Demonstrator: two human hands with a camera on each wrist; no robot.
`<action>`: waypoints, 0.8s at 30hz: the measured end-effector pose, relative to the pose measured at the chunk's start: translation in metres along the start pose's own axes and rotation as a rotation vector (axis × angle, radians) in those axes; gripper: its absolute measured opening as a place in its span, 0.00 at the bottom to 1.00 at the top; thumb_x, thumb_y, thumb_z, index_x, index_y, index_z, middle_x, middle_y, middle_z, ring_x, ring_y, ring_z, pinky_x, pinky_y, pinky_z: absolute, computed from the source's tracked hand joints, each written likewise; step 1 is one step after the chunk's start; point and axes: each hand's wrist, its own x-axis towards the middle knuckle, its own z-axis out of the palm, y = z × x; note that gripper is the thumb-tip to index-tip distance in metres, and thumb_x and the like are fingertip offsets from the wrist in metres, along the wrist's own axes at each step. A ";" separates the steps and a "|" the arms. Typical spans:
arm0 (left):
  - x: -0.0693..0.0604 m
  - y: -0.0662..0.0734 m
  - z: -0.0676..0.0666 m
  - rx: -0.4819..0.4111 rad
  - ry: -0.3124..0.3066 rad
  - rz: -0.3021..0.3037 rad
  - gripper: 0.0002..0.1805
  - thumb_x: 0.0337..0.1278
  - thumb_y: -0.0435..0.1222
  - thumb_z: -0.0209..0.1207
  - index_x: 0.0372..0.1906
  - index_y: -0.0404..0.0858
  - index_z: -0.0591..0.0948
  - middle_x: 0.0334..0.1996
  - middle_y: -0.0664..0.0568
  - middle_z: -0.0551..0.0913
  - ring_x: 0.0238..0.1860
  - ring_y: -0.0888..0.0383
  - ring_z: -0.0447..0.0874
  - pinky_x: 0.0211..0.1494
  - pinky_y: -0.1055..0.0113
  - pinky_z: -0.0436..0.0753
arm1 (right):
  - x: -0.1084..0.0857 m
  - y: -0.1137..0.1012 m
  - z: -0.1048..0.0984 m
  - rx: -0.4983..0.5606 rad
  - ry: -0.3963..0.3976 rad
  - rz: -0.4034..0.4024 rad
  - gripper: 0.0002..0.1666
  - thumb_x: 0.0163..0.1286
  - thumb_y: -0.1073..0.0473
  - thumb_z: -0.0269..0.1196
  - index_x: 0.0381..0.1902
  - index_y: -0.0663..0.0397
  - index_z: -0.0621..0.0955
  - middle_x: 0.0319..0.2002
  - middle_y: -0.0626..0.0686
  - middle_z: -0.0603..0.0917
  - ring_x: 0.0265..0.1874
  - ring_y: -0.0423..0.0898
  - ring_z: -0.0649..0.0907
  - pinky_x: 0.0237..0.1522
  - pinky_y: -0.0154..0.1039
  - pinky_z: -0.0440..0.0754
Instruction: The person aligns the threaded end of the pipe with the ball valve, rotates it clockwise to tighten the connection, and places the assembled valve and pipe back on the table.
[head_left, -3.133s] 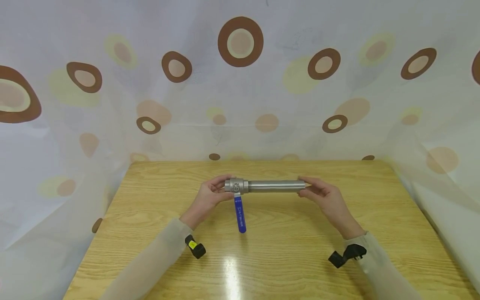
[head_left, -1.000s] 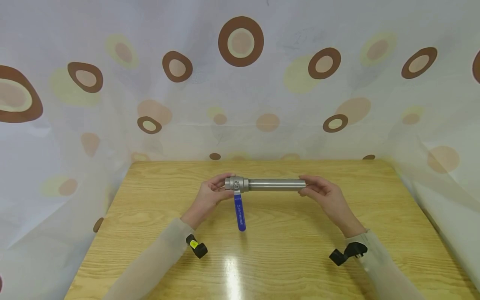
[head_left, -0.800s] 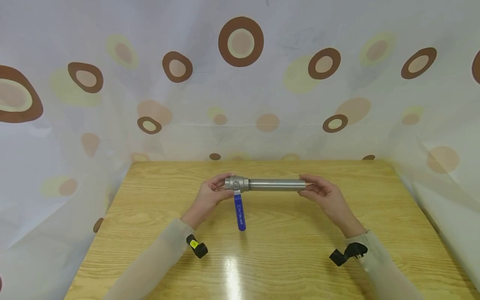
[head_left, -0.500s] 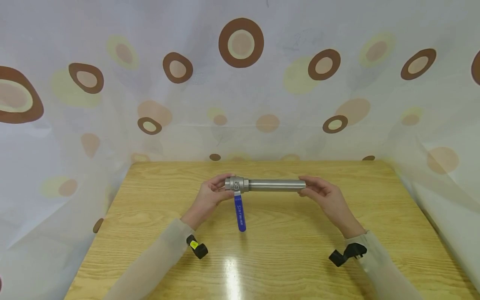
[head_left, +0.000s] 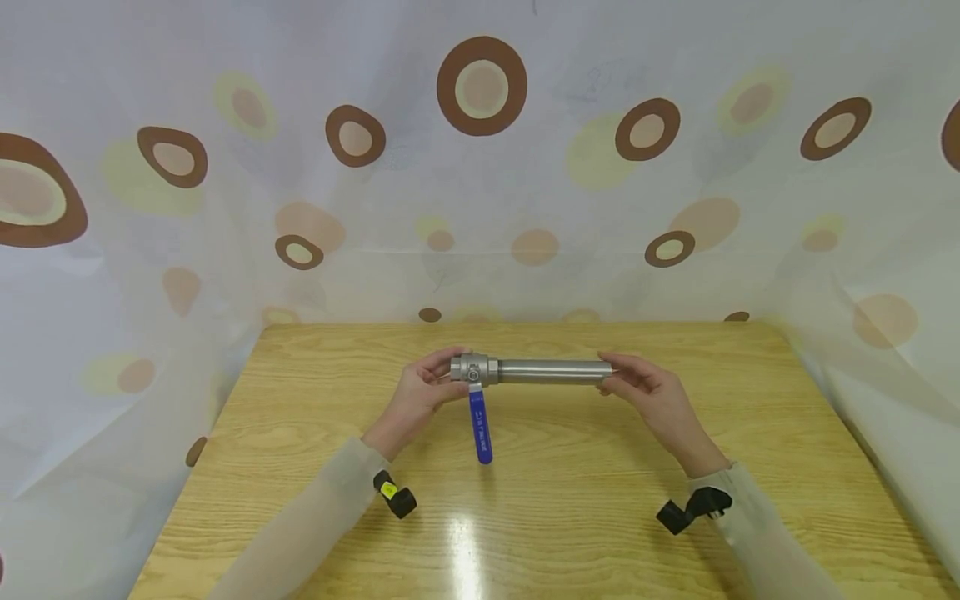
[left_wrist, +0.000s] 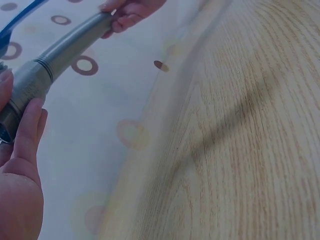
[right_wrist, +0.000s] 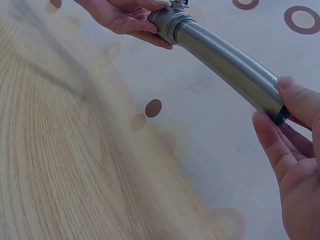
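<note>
Left hand (head_left: 411, 395) grips ball valve (head_left: 474, 369) at nine o'clock; right hand (head_left: 663, 407) pinches pipe (head_left: 555, 372) end at three (blue lever (head_left: 481, 427) toward six). Apparent step: level hold above table (head_left: 570, 508); next move needs steady grips.

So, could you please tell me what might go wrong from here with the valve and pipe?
The right hand holds the pipe only at its end, so it could slip. Pipe and valve are held off the table, so a lost grip might drop them. The blue handle sticks out sideways and could be knocked, twisting the valve in the left hand.
</note>
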 end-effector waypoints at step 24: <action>0.001 0.000 0.002 -0.037 -0.009 0.020 0.30 0.60 0.20 0.62 0.68 0.34 0.77 0.67 0.42 0.80 0.61 0.52 0.82 0.64 0.62 0.84 | 0.000 -0.002 -0.002 -0.046 0.005 0.012 0.26 0.77 0.59 0.63 0.70 0.56 0.78 0.51 0.40 0.86 0.48 0.39 0.86 0.49 0.30 0.86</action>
